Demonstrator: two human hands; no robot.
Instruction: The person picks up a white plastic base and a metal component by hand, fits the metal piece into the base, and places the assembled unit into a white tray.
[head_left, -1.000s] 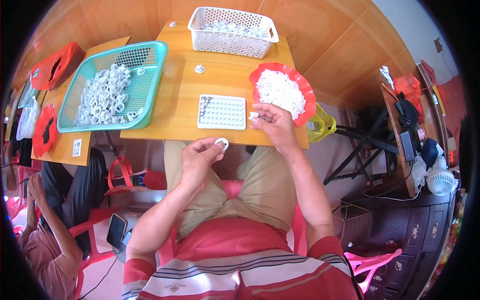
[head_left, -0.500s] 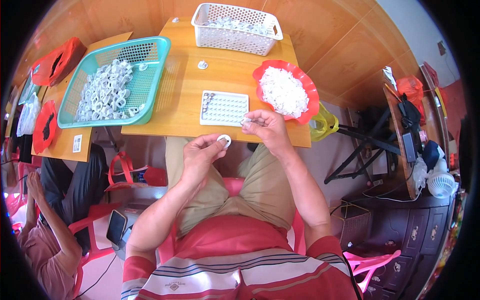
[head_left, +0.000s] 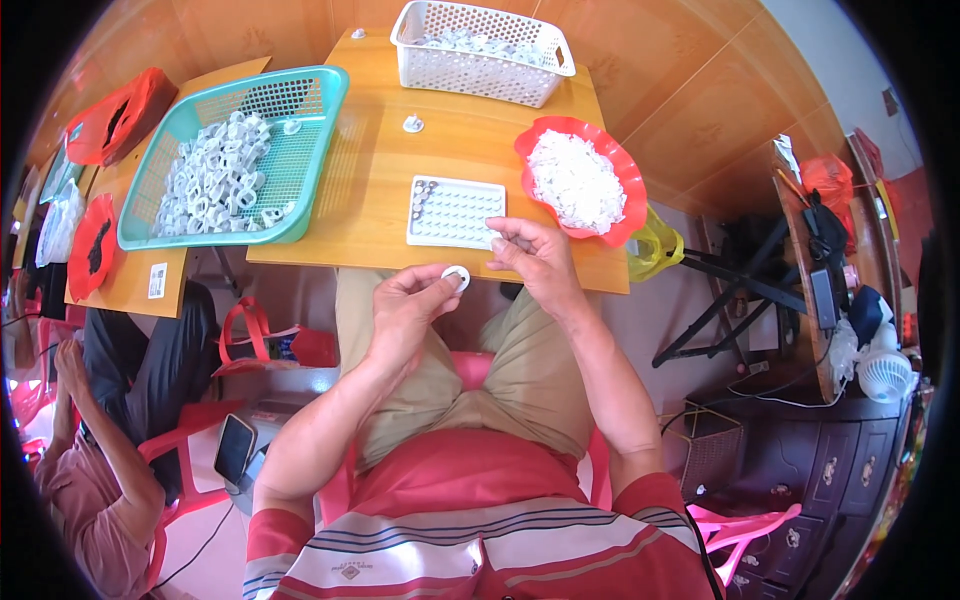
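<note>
My left hand [head_left: 410, 305] pinches a round white plastic disc [head_left: 457, 278] with a dark centre between thumb and forefinger, just off the table's front edge. My right hand [head_left: 535, 262] is closed in a pinch beside the near right corner of a white tray [head_left: 456, 238]. Whatever sits between its fingertips is too small to make out. Rows of small pockets fill the tray, and several small metallic pieces occupy its far left corner. To the right of the tray, a red scalloped bowl [head_left: 637, 205] holds a heap of small white pieces [head_left: 575, 185].
A turquoise basket [head_left: 325, 150] of white plastic rings stands left on the wooden table [head_left: 370, 180]. At the back is a white perforated basket [head_left: 480, 78] with more parts. A loose white part [head_left: 413, 124] lies mid-table. Another person's arm [head_left: 110, 440] shows at far left.
The view has shifted slightly. My left hand with the disc has come a little to the right, nearer my right hand. My right hand stays at the tray's near right corner.
</note>
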